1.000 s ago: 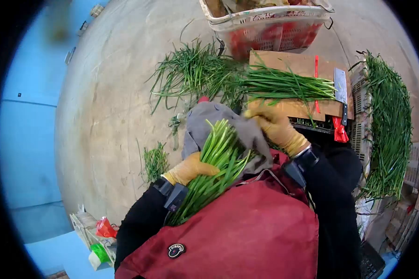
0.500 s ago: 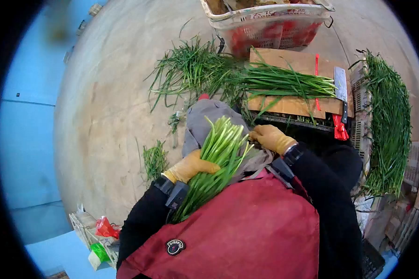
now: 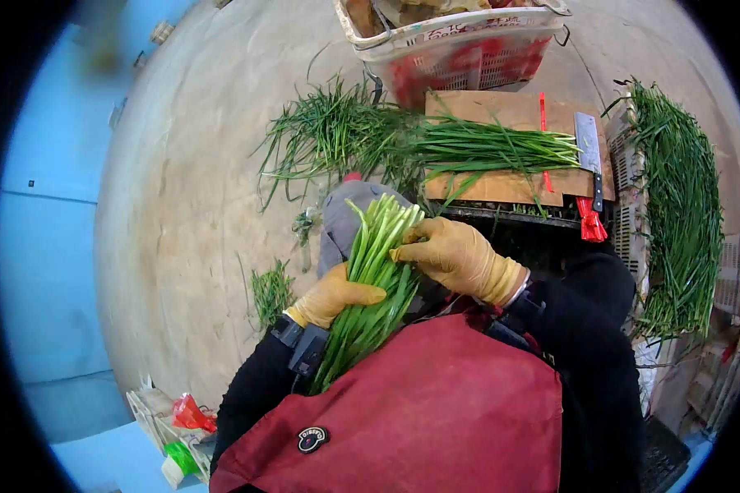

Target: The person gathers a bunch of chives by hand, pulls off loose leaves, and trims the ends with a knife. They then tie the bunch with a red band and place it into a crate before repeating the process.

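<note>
My left hand (image 3: 334,297), in a yellow glove, is wrapped round the middle of a bunch of garlic chives (image 3: 370,283). The pale stem ends point up and away from me, and the green leaves hang down across my lap. My right hand (image 3: 460,256), gloved the same way, is closed with its fingertips pinching at the right edge of the stems near their pale ends. Exactly how many stalks it grips is hidden by the fingers.
More chives (image 3: 501,146) lie on a cardboard sheet (image 3: 460,186) beside a cleaver (image 3: 588,144) and red ties (image 3: 589,220). A crate of chives (image 3: 678,214) stands at right, a white-and-red basket (image 3: 460,62) at the back. Loose leaves (image 3: 333,131) litter the floor.
My right hand has moved left and up from beside my knee to the stems of the bunch, where its fingers now pinch. My left hand keeps its hold.
</note>
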The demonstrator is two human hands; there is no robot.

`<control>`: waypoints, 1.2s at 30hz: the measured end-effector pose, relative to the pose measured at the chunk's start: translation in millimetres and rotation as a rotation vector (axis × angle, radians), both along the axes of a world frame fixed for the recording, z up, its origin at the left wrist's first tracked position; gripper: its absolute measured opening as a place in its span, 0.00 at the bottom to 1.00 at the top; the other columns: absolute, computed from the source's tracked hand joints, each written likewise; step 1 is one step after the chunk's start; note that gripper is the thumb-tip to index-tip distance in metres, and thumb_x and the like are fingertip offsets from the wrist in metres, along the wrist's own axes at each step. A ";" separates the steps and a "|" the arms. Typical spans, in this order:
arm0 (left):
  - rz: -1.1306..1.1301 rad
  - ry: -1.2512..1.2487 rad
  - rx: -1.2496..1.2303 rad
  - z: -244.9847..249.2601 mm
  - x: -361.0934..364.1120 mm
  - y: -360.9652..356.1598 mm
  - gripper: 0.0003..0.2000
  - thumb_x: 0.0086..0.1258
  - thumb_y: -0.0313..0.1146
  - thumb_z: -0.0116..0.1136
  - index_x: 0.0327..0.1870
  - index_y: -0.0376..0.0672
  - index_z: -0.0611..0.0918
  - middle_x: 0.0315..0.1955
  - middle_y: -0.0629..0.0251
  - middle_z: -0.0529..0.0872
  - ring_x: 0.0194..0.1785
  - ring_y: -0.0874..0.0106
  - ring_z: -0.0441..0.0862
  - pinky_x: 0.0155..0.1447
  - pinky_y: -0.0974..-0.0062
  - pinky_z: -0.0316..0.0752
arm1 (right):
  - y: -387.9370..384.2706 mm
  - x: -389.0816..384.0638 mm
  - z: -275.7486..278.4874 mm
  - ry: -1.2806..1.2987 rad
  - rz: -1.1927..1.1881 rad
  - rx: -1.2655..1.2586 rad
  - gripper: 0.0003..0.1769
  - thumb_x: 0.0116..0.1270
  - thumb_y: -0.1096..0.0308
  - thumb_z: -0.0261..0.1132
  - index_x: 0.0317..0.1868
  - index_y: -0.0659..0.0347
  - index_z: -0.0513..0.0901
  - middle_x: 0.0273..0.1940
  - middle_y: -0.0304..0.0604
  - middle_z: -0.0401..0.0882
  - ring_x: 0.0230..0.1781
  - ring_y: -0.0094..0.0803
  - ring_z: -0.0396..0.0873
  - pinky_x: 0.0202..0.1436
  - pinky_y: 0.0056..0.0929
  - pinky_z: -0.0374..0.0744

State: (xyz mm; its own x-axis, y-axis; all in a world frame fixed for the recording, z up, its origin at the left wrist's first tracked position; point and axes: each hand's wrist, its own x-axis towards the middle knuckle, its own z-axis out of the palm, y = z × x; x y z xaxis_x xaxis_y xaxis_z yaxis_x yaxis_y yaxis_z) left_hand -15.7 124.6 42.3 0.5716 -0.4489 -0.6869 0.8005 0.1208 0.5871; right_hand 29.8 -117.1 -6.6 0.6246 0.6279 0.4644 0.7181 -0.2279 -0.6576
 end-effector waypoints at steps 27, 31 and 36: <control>-0.003 -0.246 0.082 32.2 13.4 8.2 0.37 0.55 0.19 0.67 0.70 0.38 0.69 0.59 0.60 0.80 0.57 0.70 0.80 0.61 0.70 0.75 | -77.0 -11.9 -46.4 0.636 -0.321 0.092 0.17 0.67 0.66 0.64 0.54 0.64 0.82 0.47 0.50 0.83 0.46 0.39 0.81 0.50 0.31 0.78; -0.119 -0.277 0.169 24.9 12.1 -1.1 0.37 0.54 0.20 0.69 0.69 0.38 0.70 0.59 0.61 0.80 0.58 0.72 0.79 0.62 0.71 0.74 | -39.7 9.4 5.6 0.786 -0.197 0.593 0.22 0.68 0.69 0.63 0.61 0.67 0.77 0.43 0.42 0.81 0.42 0.26 0.78 0.47 0.27 0.77; -0.169 -0.255 0.119 23.0 8.0 -6.4 0.31 0.58 0.23 0.70 0.66 0.38 0.74 0.55 0.66 0.82 0.56 0.75 0.78 0.62 0.74 0.73 | -28.5 19.6 15.4 1.183 0.080 0.393 0.27 0.64 0.69 0.65 0.64 0.66 0.74 0.39 0.33 0.78 0.38 0.21 0.74 0.42 0.22 0.74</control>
